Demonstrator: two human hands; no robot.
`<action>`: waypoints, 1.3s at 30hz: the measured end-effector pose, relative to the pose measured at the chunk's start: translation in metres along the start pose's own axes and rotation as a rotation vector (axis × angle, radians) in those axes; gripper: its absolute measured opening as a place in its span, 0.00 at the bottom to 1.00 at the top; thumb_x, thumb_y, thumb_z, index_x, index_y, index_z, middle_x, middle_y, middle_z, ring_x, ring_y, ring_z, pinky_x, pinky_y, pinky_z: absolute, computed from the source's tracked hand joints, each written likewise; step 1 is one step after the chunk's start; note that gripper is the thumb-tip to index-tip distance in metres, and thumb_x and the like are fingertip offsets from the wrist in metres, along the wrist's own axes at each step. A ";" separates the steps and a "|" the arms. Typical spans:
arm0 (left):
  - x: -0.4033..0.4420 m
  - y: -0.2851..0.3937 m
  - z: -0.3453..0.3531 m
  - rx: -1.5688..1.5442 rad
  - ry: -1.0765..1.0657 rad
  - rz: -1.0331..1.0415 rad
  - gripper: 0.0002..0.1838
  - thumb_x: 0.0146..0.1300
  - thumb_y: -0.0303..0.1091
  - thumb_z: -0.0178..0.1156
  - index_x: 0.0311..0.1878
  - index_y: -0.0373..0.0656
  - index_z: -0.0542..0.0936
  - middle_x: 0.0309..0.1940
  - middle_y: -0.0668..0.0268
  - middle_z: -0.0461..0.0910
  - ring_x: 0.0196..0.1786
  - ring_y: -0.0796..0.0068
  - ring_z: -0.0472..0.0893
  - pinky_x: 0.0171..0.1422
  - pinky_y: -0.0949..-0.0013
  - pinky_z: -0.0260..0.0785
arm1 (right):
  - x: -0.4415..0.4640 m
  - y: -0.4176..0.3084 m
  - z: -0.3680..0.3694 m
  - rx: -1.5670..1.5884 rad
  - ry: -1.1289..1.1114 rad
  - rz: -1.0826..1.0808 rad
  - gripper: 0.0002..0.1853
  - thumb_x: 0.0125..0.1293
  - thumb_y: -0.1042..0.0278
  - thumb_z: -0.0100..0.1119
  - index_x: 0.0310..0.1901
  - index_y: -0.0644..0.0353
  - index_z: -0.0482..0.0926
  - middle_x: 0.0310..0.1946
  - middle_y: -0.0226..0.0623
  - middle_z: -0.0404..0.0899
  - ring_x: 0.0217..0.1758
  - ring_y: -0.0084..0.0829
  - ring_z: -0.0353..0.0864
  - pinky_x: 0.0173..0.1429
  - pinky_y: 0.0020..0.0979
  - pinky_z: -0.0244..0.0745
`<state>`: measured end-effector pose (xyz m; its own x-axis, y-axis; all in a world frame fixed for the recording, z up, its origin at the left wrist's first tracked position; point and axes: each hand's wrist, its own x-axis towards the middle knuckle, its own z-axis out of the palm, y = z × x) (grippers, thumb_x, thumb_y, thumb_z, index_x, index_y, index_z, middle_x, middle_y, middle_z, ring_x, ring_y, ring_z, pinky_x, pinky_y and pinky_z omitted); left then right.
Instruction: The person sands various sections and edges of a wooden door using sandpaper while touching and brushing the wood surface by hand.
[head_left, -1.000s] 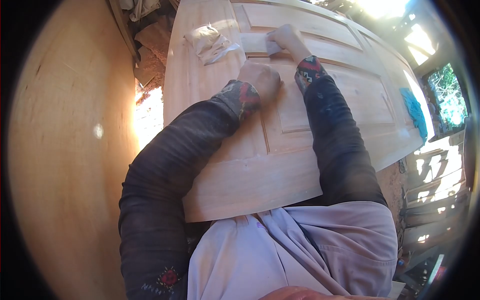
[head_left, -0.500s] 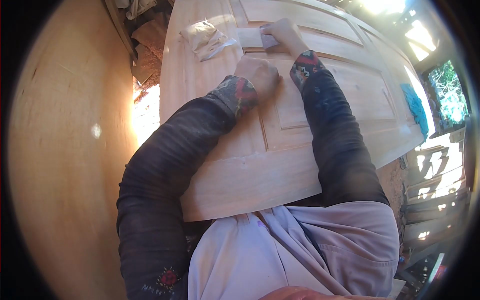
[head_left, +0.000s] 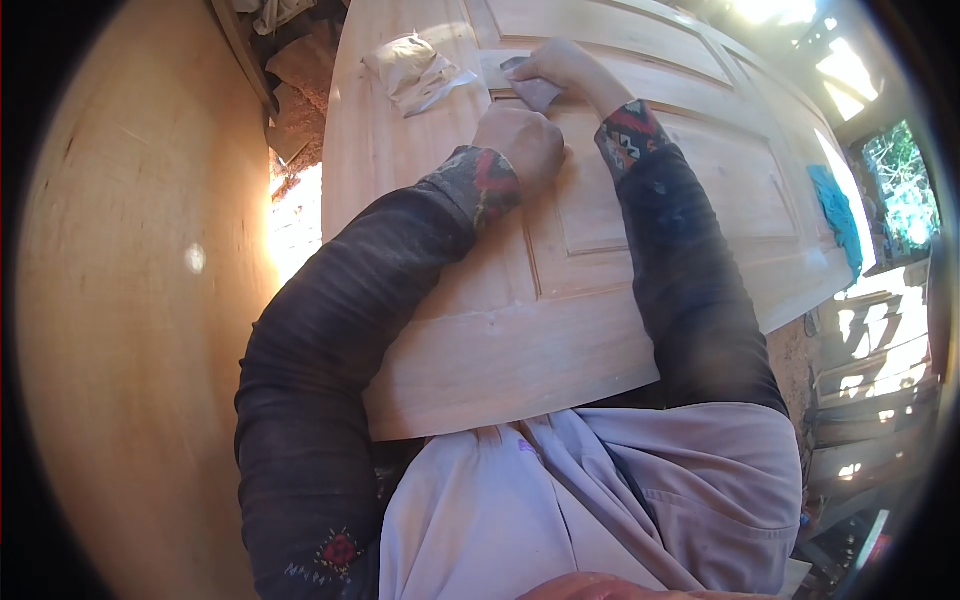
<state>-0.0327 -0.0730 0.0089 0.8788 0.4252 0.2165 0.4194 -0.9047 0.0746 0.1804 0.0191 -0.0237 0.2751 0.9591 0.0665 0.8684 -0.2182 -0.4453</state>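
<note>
A pale wooden panel door point(head_left: 470, 355) lies flat in front of me. My right hand point(head_left: 572, 75) pinches a thin, grey-brown sheet point(head_left: 538, 94) that looks like sandpaper, over the moulding between two panels. Closer to me, my left hand point(head_left: 522, 145) is curled into a fist low over the door, its knuckles just below that sheet. Whatever its fingers may hold is hidden. Up and left of the fist, a crumpled whitish plastic bag point(head_left: 412, 75) with a pale beige content rests on the door.
A teal cloth point(head_left: 836, 222) hangs over the door's right edge. On the left stands a large smooth wooden board point(head_left: 140, 300), with a sunlit gap between it and the door. Wooden slats point(head_left: 865, 390) and scraps fill the right side.
My right hand has turned and drawn slightly toward me, so the grey-brown sheet now tilts down toward my left fist. My left hand has barely shifted.
</note>
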 end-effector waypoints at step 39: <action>0.000 -0.008 0.004 0.018 0.033 0.034 0.24 0.63 0.52 0.54 0.25 0.40 0.84 0.25 0.52 0.82 0.32 0.54 0.83 0.38 0.56 0.74 | -0.031 -0.043 -0.003 -0.438 0.122 -0.289 0.10 0.62 0.66 0.53 0.36 0.56 0.86 0.35 0.44 0.84 0.39 0.44 0.84 0.45 0.42 0.78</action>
<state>-0.0352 -0.0656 0.0040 0.8848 0.3926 0.2510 0.3935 -0.9180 0.0487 0.1358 -0.0021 -0.0044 0.0227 0.9691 0.2456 0.9994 -0.0283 0.0193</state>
